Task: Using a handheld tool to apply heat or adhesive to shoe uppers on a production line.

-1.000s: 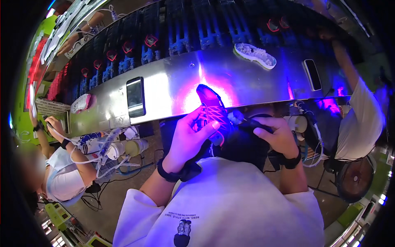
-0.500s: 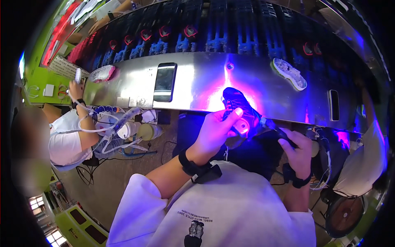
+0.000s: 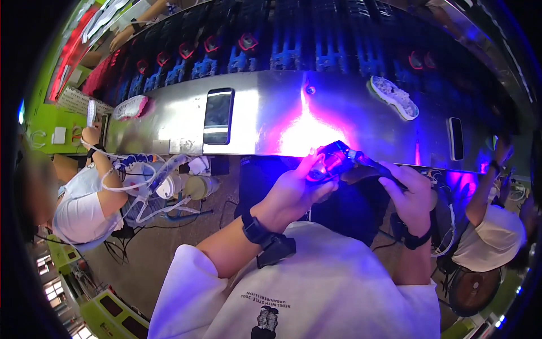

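Note:
My left hand grips a small dark shoe with red-lit parts, thumb on one side and fingers beneath. It hangs over the near edge of the metal bench, tilted so that one end points toward me. In my right hand is a brush with a long dark handle. Its tip meets the shoe's upper right end; glare and dark colours hide the exact contact. Strong violet light falls on the shoe and on the bench behind it.
A phone lies on the bench left of centre, a pale shoe sole and a slim device to the right. Another sole is at far left. Behind runs a dark slatted conveyor carrying shoes. People work on both sides.
My left hand has turned and lowered the shoe, so its laced top no longer faces up. The brush tip has shifted slightly up and left along with it.

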{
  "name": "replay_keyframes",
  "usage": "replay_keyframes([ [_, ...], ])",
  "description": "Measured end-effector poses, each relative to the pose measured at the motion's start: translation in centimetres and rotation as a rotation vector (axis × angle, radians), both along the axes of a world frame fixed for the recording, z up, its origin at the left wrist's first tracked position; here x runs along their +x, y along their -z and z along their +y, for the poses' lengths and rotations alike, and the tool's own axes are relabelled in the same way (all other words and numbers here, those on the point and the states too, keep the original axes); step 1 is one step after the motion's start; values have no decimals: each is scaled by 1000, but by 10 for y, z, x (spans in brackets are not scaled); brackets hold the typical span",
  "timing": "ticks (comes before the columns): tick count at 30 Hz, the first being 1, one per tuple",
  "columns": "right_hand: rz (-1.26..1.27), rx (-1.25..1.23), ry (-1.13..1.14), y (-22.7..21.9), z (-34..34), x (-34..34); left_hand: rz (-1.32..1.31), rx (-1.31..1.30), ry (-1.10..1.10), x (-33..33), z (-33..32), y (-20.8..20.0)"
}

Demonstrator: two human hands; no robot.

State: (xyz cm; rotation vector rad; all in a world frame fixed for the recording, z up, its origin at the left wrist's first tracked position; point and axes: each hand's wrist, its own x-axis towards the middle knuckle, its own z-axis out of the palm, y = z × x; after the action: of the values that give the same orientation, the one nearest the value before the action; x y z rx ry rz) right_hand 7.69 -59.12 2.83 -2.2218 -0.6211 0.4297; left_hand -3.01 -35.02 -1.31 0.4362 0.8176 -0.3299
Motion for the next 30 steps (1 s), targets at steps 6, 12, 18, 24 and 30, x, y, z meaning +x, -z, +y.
replay_keyframes([
  [6,1,99,1,0,-2,-1,-1,-265,-53,-2,-2,3],
  [12,27,157,12,12,-13,-3,47,-540,-43,-4,-9,10],
  [18,-48,256,40,39,-24,-16,180,-1020,-51,-5,-11,-5],
  [24,-193,109,162,33,-20,-12,-112,-260,59,21,-22,-28],
  [30,161,373,144,27,10,-9,-718,578,282,55,21,-28],
])
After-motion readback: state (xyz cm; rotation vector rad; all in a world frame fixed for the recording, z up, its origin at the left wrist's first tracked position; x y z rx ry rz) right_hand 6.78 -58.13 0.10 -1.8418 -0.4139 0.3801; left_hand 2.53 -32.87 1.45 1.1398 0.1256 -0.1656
